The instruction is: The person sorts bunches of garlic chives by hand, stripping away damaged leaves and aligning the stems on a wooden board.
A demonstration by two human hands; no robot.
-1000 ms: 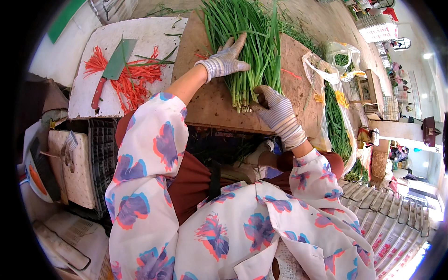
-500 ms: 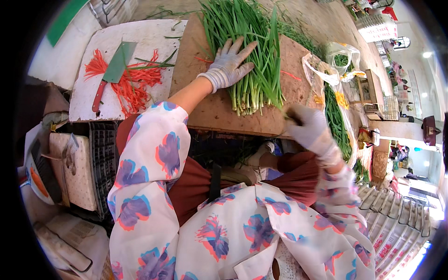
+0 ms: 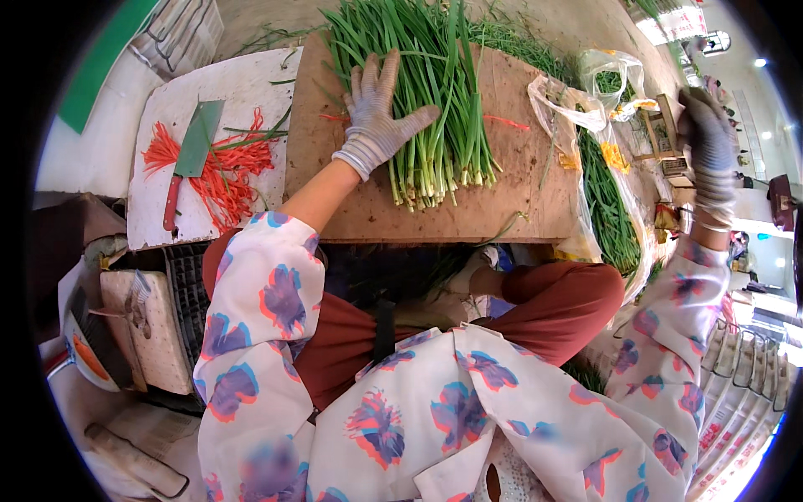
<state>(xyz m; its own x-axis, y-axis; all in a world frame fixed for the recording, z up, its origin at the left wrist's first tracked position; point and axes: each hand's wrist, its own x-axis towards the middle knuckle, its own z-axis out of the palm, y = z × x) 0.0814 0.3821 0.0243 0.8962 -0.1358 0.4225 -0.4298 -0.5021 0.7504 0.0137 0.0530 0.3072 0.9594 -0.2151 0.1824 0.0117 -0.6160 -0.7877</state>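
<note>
A thick bunch of green, flat-leaved chives (image 3: 418, 92) lies on a brown board, its pale cut ends toward me. My left hand (image 3: 376, 117), in a striped grey-white glove, rests on the bunch's left side with fingers spread. A red tie strip (image 3: 507, 123) pokes out on both sides from beneath the bunch. My right hand (image 3: 709, 146), also gloved, is raised far off to the right, away from the board. Its fingers are dark and partly turned away; whether they hold anything is unclear. A loose leaf (image 3: 506, 224) lies by the board's near edge.
On the white board (image 3: 155, 205) at left, a cleaver (image 3: 201, 138) with a red handle lies across a pile of red strips (image 3: 226, 188). More chives (image 3: 611, 201) fill a plastic bag (image 3: 585, 117) right of the brown board (image 3: 351, 222). Loose greens (image 3: 527, 54) lie behind it.
My right hand has gone from the near edge by the cut ends up and out to the right. The stray leaf blades at the bunch's right side are gone. My left hand stays on the bunch.
</note>
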